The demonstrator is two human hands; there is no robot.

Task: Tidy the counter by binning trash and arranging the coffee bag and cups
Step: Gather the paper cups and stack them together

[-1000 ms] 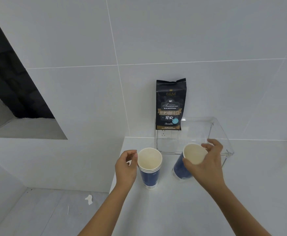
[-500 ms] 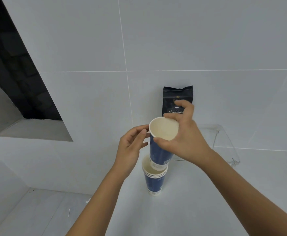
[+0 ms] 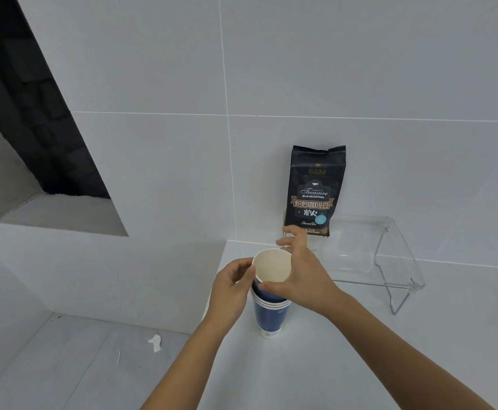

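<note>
Both hands met at the cup stack (image 3: 270, 316) near the counter's (image 3: 345, 365) left edge. The right hand (image 3: 304, 276), which half a second earlier held the top cup (image 3: 272, 266) above it, had pushed it partway in; the left hand (image 3: 232, 288) curled against the rim, so nesting looked nearly done.

Soft, even, cool light fills the room, with no hard shadows; only a faint shade sits under the stacked cups (image 3: 270, 316) on the white counter (image 3: 360, 350). Small glints catch the clear acrylic stand (image 3: 389, 261). The wall opening (image 3: 32, 119) stays dark. Tile lines bow toward the edges, and focus is fairly sharp throughout.
</note>
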